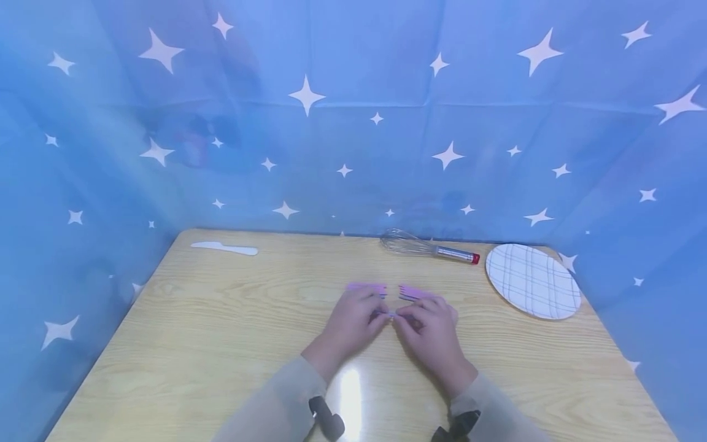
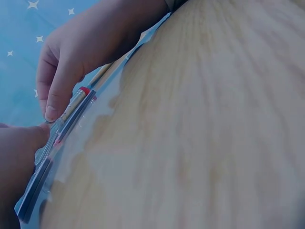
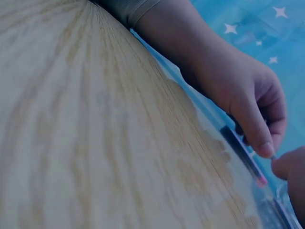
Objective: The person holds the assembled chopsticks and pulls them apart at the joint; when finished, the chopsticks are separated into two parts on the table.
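In the head view my left hand [image 1: 353, 322] and right hand [image 1: 433, 334] meet over the middle of the table, thumbs and forefingers almost touching. Both pinch a small thin thing [image 1: 392, 314] between them; fingers hide most of it, and I cannot tell whether it is one piece or two. Just beyond the left hand lie pink and dark coloured pencils [image 1: 367, 288], tips to the right. A like group of pencils [image 1: 411, 293] lies beyond the right hand, tips to the left. The left wrist view shows a dark pencil [image 2: 76, 117] beneath the right hand.
A whisk [image 1: 409, 243] with a red-ended handle lies at the table's back edge. The checked oval plate [image 1: 533, 282] is at the back right, a white plastic knife [image 1: 223, 247] at the back left. Behind the wooden table [image 1: 193, 344] hangs a blue star-patterned curtain [image 1: 353, 135].
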`<state>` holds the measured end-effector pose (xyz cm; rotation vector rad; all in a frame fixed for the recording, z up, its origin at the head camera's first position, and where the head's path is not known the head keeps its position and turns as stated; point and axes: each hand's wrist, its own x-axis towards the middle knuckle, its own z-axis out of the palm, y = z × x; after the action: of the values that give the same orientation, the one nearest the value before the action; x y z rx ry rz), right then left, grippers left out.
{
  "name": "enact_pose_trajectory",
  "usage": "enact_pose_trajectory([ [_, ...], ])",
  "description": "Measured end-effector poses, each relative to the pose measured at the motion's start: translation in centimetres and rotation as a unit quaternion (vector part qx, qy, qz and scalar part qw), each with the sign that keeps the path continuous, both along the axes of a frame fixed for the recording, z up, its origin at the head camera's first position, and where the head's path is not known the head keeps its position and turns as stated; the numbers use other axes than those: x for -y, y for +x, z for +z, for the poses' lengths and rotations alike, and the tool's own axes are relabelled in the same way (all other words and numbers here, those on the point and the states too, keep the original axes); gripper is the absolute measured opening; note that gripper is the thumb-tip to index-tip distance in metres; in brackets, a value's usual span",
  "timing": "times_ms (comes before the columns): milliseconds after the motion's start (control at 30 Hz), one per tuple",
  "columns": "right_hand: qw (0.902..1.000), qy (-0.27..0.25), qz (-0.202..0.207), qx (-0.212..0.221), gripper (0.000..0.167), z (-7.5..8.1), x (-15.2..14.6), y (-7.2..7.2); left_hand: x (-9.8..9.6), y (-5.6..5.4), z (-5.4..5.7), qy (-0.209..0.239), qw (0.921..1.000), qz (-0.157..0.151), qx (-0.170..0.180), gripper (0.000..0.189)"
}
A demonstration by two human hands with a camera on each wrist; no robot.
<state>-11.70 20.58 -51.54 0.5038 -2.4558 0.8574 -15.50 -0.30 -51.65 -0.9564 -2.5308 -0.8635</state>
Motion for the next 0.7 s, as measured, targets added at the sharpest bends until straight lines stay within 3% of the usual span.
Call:
enact_pose_trajectory([
  [267,1.0,0.004,0.002,-0.003,0.014,0.04,-0.04,-0.26,-0.2,-0.3,0.12,0.023,0.9994,-0.011,-0.023,0.009],
  [700,0.9999,0.003,-0.003,0.01,0.013,0.09,0.14,-0.44,0.0,0.06,-0.03,0.011,0.9998,0.016,0.001,0.013],
])
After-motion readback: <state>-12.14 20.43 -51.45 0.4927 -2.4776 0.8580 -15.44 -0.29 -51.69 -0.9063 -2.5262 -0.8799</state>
